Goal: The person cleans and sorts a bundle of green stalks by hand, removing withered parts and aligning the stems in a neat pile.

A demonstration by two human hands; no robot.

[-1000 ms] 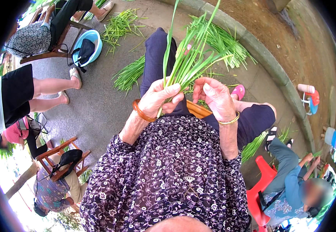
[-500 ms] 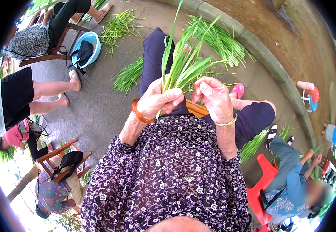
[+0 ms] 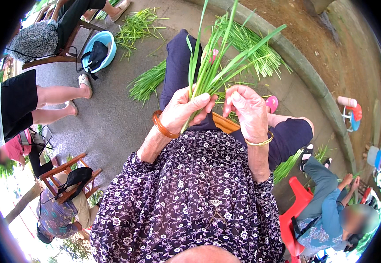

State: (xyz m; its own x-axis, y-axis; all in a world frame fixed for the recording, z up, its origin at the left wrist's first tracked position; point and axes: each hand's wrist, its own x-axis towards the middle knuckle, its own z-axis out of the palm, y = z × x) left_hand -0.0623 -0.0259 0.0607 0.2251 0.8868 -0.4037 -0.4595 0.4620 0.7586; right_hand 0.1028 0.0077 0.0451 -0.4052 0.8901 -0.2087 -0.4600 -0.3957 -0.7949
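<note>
Left hand (image 3: pixel 185 108) grips green bunch (image 3: pixel 211 73) near its base; right hand (image 3: pixel 248 109) just beside, fingertips curled toward thumb, can't tell if holding anything; step looks like picking over; next move calls for steady left hold, light right pinch; beyond, heap (image 3: pixel 261 55) by kerb (image 3: pixel 306 70).

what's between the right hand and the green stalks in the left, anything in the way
Nothing visible blocks the upper leaves: a small open gap lies between the right hand and the bunch of green stalks. Lower down, the fingers of the left hand wrap the stalks, covering them on the side facing the right hand.
</note>
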